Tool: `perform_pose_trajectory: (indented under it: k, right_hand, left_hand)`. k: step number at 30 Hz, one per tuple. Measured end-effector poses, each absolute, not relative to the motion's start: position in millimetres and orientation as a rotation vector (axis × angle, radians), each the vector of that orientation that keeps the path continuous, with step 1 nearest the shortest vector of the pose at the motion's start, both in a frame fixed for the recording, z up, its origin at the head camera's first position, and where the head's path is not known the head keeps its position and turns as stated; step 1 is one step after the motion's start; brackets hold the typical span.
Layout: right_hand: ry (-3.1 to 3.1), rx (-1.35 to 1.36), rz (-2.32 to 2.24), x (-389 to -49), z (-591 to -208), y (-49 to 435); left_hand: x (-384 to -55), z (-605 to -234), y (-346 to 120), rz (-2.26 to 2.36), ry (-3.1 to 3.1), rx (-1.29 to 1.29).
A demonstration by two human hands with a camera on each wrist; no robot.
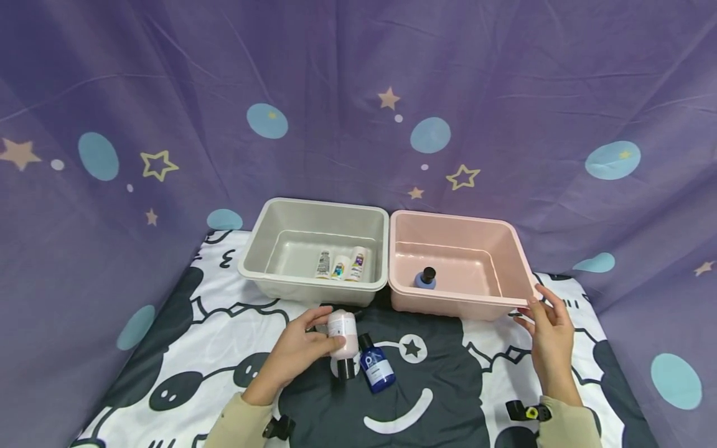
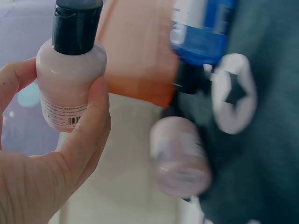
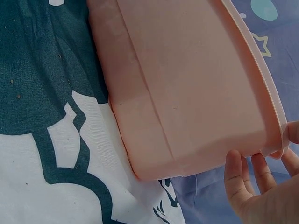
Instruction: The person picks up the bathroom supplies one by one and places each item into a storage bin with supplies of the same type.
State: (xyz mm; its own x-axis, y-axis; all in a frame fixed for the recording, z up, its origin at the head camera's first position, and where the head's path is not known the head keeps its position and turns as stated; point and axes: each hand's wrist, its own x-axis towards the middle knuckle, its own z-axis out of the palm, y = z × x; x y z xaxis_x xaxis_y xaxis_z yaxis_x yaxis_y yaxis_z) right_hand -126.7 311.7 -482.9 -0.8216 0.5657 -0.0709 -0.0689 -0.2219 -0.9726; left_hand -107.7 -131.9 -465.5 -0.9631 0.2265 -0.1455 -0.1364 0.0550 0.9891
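In the head view my left hand (image 1: pixel 302 348) holds a pale pink bottle (image 1: pixel 343 330) with its black cap pointing down, between thumb and fingers. The left wrist view shows this held bottle (image 2: pixel 70 88) close up, with small print and a barcode. A second pink bottle (image 2: pixel 180 156) lies on the cloth below it, mostly hidden in the head view. Beside them lies a dark blue bottle (image 1: pixel 378 368) with a black cap and white label. My right hand (image 1: pixel 551 333) grips the front right corner of the pink bin (image 1: pixel 448 305), fingers about its rim.
The grey bin (image 1: pixel 313 286), left of the pink one, contains several small white tubes or bottles (image 1: pixel 340 267). A periwinkle bottle (image 1: pixel 425 281) with a black cap stands in the pink bin. A patterned cloth (image 1: pixel 437 373) lies under everything, and a purple curtain (image 1: pixel 336 74) hangs behind.
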Motion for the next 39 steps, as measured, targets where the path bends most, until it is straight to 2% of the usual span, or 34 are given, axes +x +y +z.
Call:
perform_pose_trajectory:
  k: [11,18,39]
  right_hand:
    - [-1.664,-0.609,2.08,-128.8,-486.7,313.9]
    - [-1.676,-0.634,2.085,-129.6,-485.2,314.9]
    - [-1.64,-0.573,2.105,-127.7,-486.1,313.2]
  left_hand:
    - [-146.6,-416.5,-116.0,1.988,2.009,0.293]
    - [-182.8,-393.1,-91.3,2.064,1.978,0.293]
    - [-283.3,-359.3,8.9,1.952,1.928,0.261]
